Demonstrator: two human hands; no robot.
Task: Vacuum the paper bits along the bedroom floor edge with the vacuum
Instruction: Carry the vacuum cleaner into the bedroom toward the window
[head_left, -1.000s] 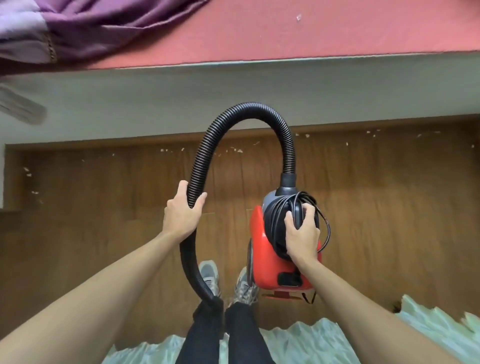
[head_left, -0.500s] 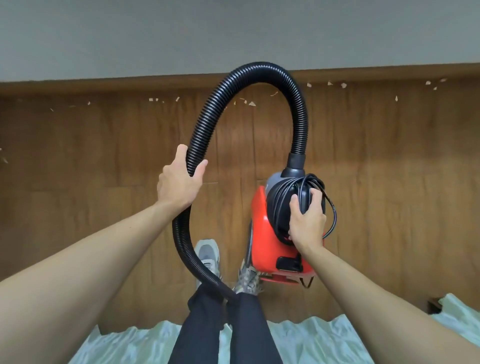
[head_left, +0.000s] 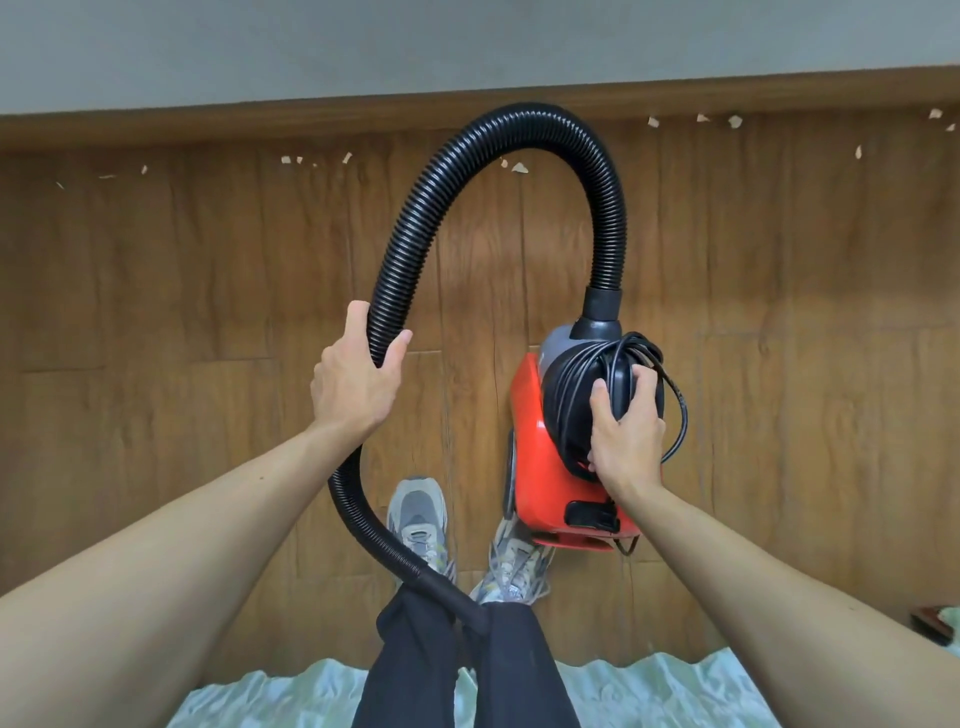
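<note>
The right hand (head_left: 626, 431) is clenched on the top handle of the red vacuum (head_left: 545, 467), carried above the floor with its cord (head_left: 675, 410) coiled on it. The left hand (head_left: 358, 387) grasps the ribbed hose (head_left: 519, 124), likely springy and light. The body probably carries the weight; paper bits (head_left: 519, 167) lie by the skirting

Vacuum (head_left: 545, 467) hangs at 3 o'clock of the shoes (head_left: 418, 522); paper bits (head_left: 519, 167) lie at 12, along the baseboard (head_left: 208, 127).
</note>
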